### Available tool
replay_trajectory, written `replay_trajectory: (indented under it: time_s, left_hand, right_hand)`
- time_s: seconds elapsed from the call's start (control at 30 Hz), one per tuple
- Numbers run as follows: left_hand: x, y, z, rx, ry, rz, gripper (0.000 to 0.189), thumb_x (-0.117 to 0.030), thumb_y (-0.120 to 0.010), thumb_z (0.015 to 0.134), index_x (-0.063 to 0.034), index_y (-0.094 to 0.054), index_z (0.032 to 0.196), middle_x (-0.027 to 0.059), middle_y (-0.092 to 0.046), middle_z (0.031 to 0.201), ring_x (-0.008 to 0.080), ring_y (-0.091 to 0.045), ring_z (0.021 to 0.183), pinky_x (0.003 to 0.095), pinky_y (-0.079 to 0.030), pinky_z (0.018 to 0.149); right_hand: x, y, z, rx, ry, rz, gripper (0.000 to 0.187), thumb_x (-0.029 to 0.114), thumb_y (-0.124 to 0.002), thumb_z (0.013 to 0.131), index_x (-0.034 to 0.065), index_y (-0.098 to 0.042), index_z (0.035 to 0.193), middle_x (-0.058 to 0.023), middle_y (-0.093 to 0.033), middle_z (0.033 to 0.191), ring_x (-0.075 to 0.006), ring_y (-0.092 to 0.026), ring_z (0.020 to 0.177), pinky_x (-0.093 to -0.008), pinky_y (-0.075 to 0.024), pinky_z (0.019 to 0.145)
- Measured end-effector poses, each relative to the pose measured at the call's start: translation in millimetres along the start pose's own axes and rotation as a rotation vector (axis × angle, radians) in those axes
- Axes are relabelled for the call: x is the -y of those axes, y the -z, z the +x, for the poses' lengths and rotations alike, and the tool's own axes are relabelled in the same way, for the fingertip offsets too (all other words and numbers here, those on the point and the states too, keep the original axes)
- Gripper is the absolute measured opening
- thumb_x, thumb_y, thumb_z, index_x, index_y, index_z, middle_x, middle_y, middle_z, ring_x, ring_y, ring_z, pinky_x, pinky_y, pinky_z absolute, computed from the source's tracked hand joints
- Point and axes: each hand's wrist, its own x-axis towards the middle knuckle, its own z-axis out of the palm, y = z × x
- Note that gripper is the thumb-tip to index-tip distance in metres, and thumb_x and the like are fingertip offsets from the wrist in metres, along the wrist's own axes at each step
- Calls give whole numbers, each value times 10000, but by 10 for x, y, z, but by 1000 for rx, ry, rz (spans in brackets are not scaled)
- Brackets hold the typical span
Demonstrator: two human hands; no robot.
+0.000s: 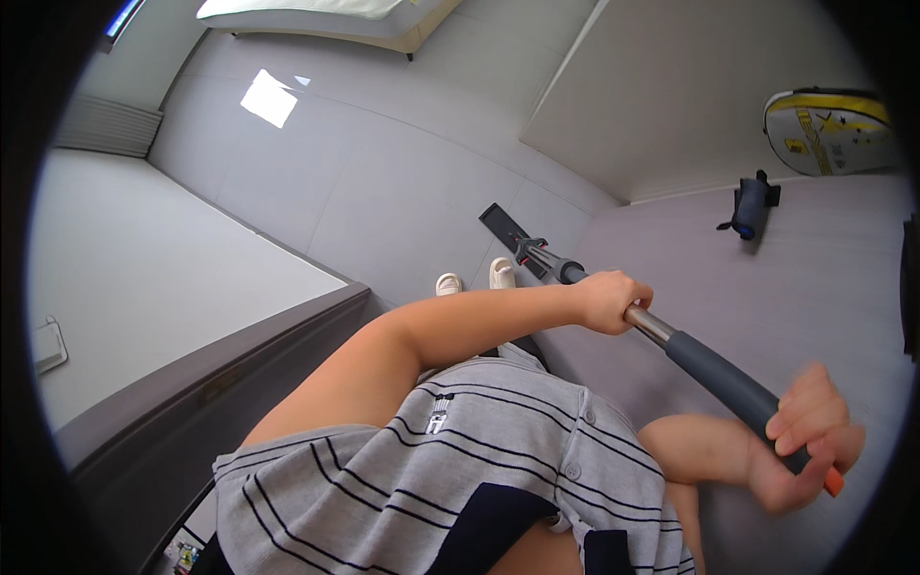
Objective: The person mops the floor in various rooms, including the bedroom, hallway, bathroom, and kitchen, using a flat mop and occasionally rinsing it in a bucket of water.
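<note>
A flat mop (650, 325) slants across the view, from upper left to lower right. My left hand (614, 302) is closed around its metal pole, just below the dark grey foam grip (726, 384). Near the orange-tipped upper end my right hand (816, 438) holds that grip; motion blurs its fingers. The mop's dark flat head (496, 221) rests by the grey tiled floor, beyond my feet, with a hinged joint showing red parts. Cream slippers (502, 273) are on my feet, close to the mop head.
On my right, a broad grey-mauve surface (661, 251) carries a folded dark umbrella (752, 205) and a racket bag (826, 133) leaning against a wall. To the left runs a dark brown ledge (215, 366) beside a white surface (165, 273). A mattress (323, 21) on a legged base stands ahead.
</note>
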Motion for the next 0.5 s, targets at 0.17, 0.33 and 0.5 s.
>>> replay_trajectory:
  time_s: [0.17, 0.33, 0.5]
  left_hand:
    - [93, 607, -712, -86, -82, 82, 249, -152, -657, 678, -83, -589, 907, 97, -592, 608, 323, -603, 601, 416, -463, 568]
    - [940, 1474, -1716, -184, -12, 163, 283, -252, -746, 681, -35, -592, 780, 127, -606, 734, 326, -602, 708, 412, -465, 631]
    - [1199, 2338, -2773, -163, 178, 339, 165, -177, -681, 677, -38, -611, 732, 155, -608, 707, 348, -597, 698, 423, -470, 628]
  right_hand:
    - [463, -647, -265, -50, 60, 43, 237, 204, -425, 867, 120, -366, 654, -16, -394, 494, -116, -314, 434, -318, -240, 542]
    - [763, -1902, -603, -152, -32, 22, 297, 267, -434, 919, 106, -349, 685, -23, -363, 497, -139, -348, 432, -315, -290, 489]
    - [1075, -2959, -999, -46, -61, -23, 281, 208, -440, 918, 97, -346, 678, -36, -376, 503, -149, -373, 456, -312, -292, 489]
